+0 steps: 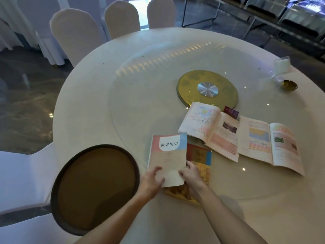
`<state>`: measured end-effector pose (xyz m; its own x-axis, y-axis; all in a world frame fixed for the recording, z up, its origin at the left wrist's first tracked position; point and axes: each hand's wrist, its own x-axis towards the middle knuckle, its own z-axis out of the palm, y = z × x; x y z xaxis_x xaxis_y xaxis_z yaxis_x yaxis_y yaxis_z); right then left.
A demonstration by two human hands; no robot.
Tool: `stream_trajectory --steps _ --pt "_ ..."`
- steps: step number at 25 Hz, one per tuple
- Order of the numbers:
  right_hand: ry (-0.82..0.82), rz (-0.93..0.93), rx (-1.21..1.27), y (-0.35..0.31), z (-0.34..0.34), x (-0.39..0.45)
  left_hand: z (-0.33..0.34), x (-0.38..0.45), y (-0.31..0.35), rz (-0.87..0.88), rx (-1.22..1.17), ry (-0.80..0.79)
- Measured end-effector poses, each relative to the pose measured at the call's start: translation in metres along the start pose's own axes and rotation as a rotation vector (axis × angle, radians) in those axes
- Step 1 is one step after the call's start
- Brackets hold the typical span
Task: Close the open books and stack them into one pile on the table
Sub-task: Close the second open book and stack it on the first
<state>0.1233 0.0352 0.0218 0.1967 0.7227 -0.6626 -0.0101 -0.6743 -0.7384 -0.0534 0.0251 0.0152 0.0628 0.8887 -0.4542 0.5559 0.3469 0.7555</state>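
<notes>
A closed book with a pink, blue and beige cover [168, 156] lies near the table's front, partly over a second closed book with a red and yellow cover [199, 162]. My left hand [152, 179] grips the top book's lower left edge. My right hand [190, 174] holds its lower right corner, resting over the book beneath. Further right, two books lie open face up on the glass: one [210, 129] nearer the centre, the other [270, 143] to its right, their edges touching.
A round dark-rimmed brown tray [95, 188] sits at the table's left front edge. A gold turntable hub [207, 88] marks the centre of the glass disc. A small dark red box [230, 111] lies behind the open books. White-covered chairs ring the table.
</notes>
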Motion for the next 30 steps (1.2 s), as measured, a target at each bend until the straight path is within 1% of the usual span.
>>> stream_trajectory --steps 1,2,3,4,5,7,8,10,14,16,18,20,22,23,26,28,30 --pt "-0.003 -0.006 0.051 0.001 -0.006 -0.005 -0.006 0.002 -0.008 -0.049 0.071 0.154" --pt "-0.005 -0.005 0.105 0.002 -0.012 -0.008 -0.014 0.005 -0.017 -0.109 0.078 0.256" --pt "0.003 0.002 0.146 0.004 -0.021 -0.01 -0.019 0.008 -0.023 -0.175 0.012 0.271" --pt "0.005 0.002 0.184 0.007 -0.032 -0.012 -0.022 0.011 -0.025 -0.218 -0.095 0.211" --pt "0.0 -0.003 0.216 0.012 -0.041 -0.012 -0.023 0.014 -0.024 -0.233 -0.186 0.109" --pt "-0.008 -0.011 0.276 0.022 -0.06 -0.015 -0.017 0.016 -0.016 -0.19 -0.225 -0.068" --pt "-0.003 -0.014 0.289 0.027 -0.069 -0.017 -0.011 0.017 -0.01 -0.165 -0.238 -0.103" --pt "0.035 -0.001 0.263 0.036 -0.083 -0.021 0.006 0.018 0.0 -0.141 -0.248 -0.111" --pt "0.173 0.097 0.167 0.064 -0.101 -0.014 0.044 0.015 0.002 -0.121 -0.132 -0.109" --pt "0.195 0.139 0.085 0.074 -0.105 -0.007 0.052 0.017 -0.002 -0.12 -0.034 -0.08" --pt "0.211 0.139 -0.024 0.078 -0.106 -0.001 0.054 0.021 -0.003 -0.112 0.091 -0.058" --pt "0.269 0.102 -0.249 0.082 -0.103 0.004 0.053 0.026 -0.005 -0.075 0.271 -0.02" --pt "0.34 0.075 -0.515 0.087 -0.1 0.007 0.053 0.03 -0.005 -0.041 0.334 -0.017" --pt "0.357 0.057 -0.594 0.088 -0.099 0.008 0.053 0.032 -0.002 -0.014 0.343 -0.032" --pt "0.339 0.054 -0.596 0.086 -0.104 0.011 0.058 0.039 0.004 0.049 0.398 -0.085" --pt "0.314 0.069 -0.588 0.084 -0.108 0.016 0.061 0.044 0.004 0.047 0.432 -0.099" --pt "0.27 0.07 -0.556 0.086 -0.111 0.023 0.061 0.049 0.004 0.021 0.437 -0.08"
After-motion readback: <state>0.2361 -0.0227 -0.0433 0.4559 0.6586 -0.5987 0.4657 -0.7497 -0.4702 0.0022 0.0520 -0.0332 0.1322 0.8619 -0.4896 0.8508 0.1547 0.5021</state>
